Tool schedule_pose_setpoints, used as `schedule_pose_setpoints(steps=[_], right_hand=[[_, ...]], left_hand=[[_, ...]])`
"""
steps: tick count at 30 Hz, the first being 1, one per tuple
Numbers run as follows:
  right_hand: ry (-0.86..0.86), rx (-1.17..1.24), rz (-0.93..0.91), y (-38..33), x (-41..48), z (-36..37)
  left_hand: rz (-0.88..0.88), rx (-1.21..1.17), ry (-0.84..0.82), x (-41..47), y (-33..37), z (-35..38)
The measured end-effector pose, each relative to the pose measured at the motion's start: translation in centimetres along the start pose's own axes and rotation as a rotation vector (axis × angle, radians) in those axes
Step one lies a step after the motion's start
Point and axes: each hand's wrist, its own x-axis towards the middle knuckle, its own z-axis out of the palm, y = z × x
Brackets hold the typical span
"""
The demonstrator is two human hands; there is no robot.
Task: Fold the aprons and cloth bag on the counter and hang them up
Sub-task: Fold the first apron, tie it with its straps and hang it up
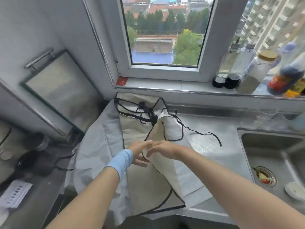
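Note:
A beige apron (133,129) with black trim lies spread on the steel counter (214,129), its black strings (203,133) trailing toward the sink. A pale grey cloth (92,156) lies under it and hangs over the counter's front edge. A beige panel (165,164) with black edging is lifted in the middle. My left hand (140,152), with a blue wristband, pinches the panel's edge from the left. My right hand (162,149) holds the same edge from the right. Both hands meet at the fold.
A steel sink (272,156) with food scraps in its drain sits at the right, a small white dish (295,190) beside it. Bottles and jars (257,71) line the windowsill. A stove with a black cable (62,162) lies at the left, a range hood (57,90) above it.

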Motion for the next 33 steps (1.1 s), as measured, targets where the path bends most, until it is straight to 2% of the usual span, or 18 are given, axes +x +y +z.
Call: schedule_pose_setpoints(steps=[2,5,6,7,9,11,12,14,17,19,21,24,27,29,31,33], right_hand=[[0.082,-0.135,0.016,0.1,1.8,2.2],[0.322,-0.415,0.025,0.5,3.4,4.6],[0.344,-0.452,0.041,0.6,3.8,5.3],[0.326,-0.489,0.062,1.0,4.1,5.9],[0.187,-0.576,0.12,1.6,4.5,7.3],[0.035,-0.615,0.178,2.4,4.9,8.1],[0.003,-0.62,0.196,2.6,5.2,8.2],[0.077,-0.627,0.197,2.7,5.8,7.2],[0.379,-0.586,0.191,2.2,7.2,3.8],[0.514,-0.547,0.175,2.2,8.0,1.5],[0.521,-0.595,0.187,3.0,9.4,-0.4],[0.389,-0.703,0.222,4.9,11.5,-1.6],[0.335,-0.834,0.226,6.5,12.8,-1.2],[0.288,-0.865,0.228,6.4,13.3,-1.2],[0.227,-0.628,0.188,5.1,13.5,-1.7],[0.239,-0.239,0.117,2.3,13.3,-2.7]], left_hand=[[0.008,0.121,0.075,0.5,-1.7,-2.2],[-0.03,0.259,0.185,1.3,-4.4,-4.4],[-0.03,0.314,0.221,1.6,-5.3,-4.8],[-0.024,0.43,0.244,1.8,-6.0,-5.1],[-0.016,0.704,0.253,2.2,-7.4,-5.6],[0.01,0.819,0.279,2.7,-7.8,-6.0],[0.044,0.83,0.313,3.2,-7.5,-6.4],[0.151,0.82,0.362,3.8,-6.1,-6.8],[0.289,0.749,0.333,5.1,-3.2,-6.6],[0.368,0.705,0.323,5.9,-1.7,-5.9],[0.426,0.668,0.309,7.1,-0.5,-5.2],[0.459,0.644,0.246,8.8,0.7,-4.0],[0.378,0.728,0.151,9.7,1.9,-3.2],[0.217,0.774,0.019,10.0,2.6,-3.1],[0.015,0.754,-0.124,10.4,3.2,-3.1],[-0.05,0.64,-0.189,10.5,3.6,-3.6]])
